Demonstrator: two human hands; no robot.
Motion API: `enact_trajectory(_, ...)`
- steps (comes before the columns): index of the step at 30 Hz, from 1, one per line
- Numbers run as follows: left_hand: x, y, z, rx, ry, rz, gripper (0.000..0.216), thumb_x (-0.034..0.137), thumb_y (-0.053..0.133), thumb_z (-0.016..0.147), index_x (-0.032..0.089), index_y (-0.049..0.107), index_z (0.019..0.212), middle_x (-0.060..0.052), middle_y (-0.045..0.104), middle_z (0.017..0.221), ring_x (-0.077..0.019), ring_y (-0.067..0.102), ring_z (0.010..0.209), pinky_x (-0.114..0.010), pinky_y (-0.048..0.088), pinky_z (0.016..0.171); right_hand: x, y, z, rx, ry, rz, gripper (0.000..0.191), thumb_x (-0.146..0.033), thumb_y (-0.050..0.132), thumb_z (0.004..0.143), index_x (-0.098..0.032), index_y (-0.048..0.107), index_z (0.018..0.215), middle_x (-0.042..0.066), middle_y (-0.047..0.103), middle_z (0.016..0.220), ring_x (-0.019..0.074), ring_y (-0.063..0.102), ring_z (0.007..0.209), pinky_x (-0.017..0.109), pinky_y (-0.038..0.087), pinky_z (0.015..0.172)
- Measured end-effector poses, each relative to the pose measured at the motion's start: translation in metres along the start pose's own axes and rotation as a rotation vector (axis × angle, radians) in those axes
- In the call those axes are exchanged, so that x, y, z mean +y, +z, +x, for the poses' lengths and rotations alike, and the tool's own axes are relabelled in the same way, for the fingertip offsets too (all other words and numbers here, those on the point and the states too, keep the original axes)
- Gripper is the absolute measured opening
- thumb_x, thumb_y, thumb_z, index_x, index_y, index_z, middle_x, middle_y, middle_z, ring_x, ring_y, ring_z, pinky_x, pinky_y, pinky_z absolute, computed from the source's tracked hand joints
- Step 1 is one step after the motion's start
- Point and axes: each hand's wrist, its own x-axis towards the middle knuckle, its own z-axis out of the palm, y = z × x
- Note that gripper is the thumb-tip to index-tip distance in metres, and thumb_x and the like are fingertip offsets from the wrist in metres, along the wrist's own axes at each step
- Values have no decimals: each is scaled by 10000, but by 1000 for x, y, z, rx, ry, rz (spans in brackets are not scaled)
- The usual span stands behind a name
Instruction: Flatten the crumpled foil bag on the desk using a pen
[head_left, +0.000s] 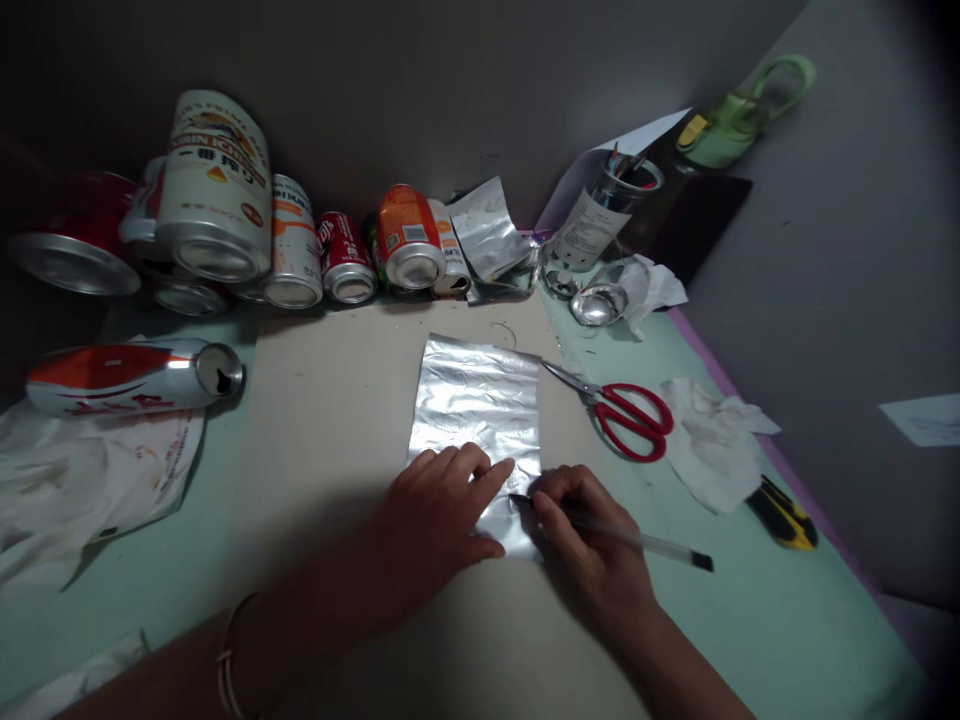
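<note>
A flattened silver metal sheet (480,410) lies on a beige board (330,420) in the middle of the table. My left hand (439,515) rests flat on the sheet's near edge, fingers stretched out and pressing it down. My right hand (589,545) is closed around a clear pen (637,542), whose dark tip touches the sheet's near right corner, just beside my left fingertips.
Red-handled scissors (626,415) lie right of the sheet, with crumpled tissue (712,445) and a yellow-black utility knife (784,515) beyond. Several drink cans (300,250) line the back wall; one can (127,375) lies at left over a white plastic bag (82,475). A pen jar (604,215) stands back right.
</note>
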Motion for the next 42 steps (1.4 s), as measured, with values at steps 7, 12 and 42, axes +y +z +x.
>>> enact_trajectory(7,5,-8,4,-120,-46,-21,764,375,906,836,191,513,1465,-128,639,1286,-332,635,1158,-510,543,945,2,-1,1,-17,-30,-22,213,-252,589,1004,-247,514,805,-30,571,710,141,484,591,267,391,529)
enact_trajectory(12,7,-10,5,-135,-65,-22,785,369,906,835,195,500,1483,-125,636,1289,-329,628,1176,-518,537,976,2,0,1,10,-32,-20,215,-254,587,1008,-246,520,803,-30,565,709,143,489,597,267,401,539)
enact_trajectory(42,2,0,0,-11,2,22,801,393,938,789,181,526,1443,-114,649,1233,-336,656,1111,-492,558,896,-7,3,-1,45,-174,-76,210,-186,614,988,-252,541,802,-43,556,706,130,503,588,250,401,536)
